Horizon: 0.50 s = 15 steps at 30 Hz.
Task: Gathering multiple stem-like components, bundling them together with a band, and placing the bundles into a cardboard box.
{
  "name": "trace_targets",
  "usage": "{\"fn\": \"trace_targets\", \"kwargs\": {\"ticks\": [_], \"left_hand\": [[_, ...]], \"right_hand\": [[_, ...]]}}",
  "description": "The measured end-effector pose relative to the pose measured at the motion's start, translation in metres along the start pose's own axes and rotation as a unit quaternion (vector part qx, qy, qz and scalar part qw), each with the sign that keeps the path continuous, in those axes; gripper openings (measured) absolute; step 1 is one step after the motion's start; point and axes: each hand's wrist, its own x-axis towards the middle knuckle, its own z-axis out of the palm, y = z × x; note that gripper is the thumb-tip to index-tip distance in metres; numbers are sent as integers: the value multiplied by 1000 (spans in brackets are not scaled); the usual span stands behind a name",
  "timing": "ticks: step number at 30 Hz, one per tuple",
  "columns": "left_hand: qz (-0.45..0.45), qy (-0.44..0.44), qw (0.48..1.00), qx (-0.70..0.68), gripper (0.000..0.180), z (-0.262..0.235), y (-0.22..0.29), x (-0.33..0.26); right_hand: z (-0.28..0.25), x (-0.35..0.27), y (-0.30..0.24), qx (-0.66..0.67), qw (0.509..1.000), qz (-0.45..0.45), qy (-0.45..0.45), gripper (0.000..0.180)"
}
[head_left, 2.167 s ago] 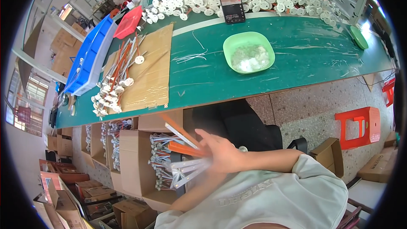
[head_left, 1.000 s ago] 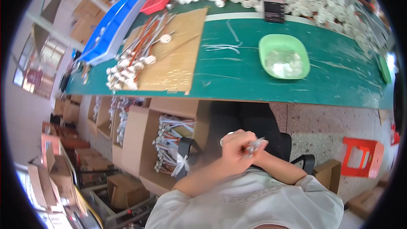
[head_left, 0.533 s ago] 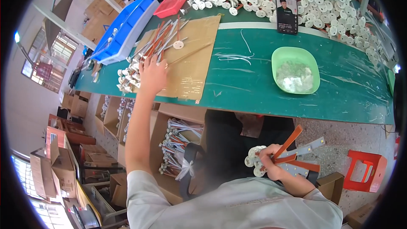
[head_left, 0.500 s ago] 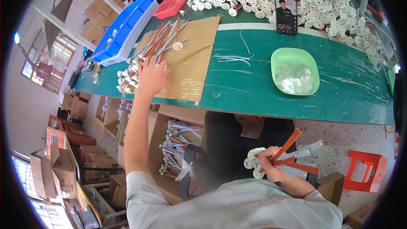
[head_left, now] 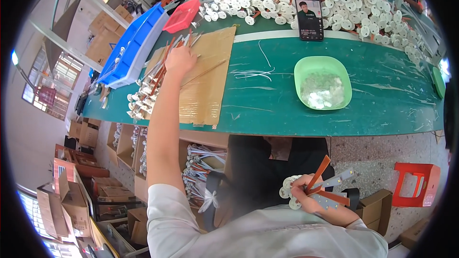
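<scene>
The left hand [head_left: 181, 59] rests at the far, right-hand part of the strip pile [head_left: 157, 76], which lies on the cardboard [head_left: 203, 79] at the left of the table [head_left: 265, 107]. The pile's long axis runs obliquely: white discs [head_left: 138, 104] at the near-left end, free strip ends at the far right, beside and beyond the left hand. The left forearm points away from the body, at a slight angle to this axis. The left fingers are largely concealed; whether they grip a strip cannot be told. The right hand [head_left: 306, 193], well apart from the pile and nearer the body, is closed around a bundle [head_left: 330, 184], discs to its left, strips fanning right.
</scene>
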Motion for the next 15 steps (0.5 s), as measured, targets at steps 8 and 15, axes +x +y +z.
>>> {"fn": "trace_targets", "kwargs": {"ticks": [8, 15], "left_hand": [[118, 57, 989, -70, 36, -77, -2, -58], [155, 33, 980, -117, 36, -64, -67, -115]], "right_hand": [[-1, -9, 15, 64, 989, 130, -9, 13], [10, -6, 21, 61, 992, 107, -19, 15]]}}
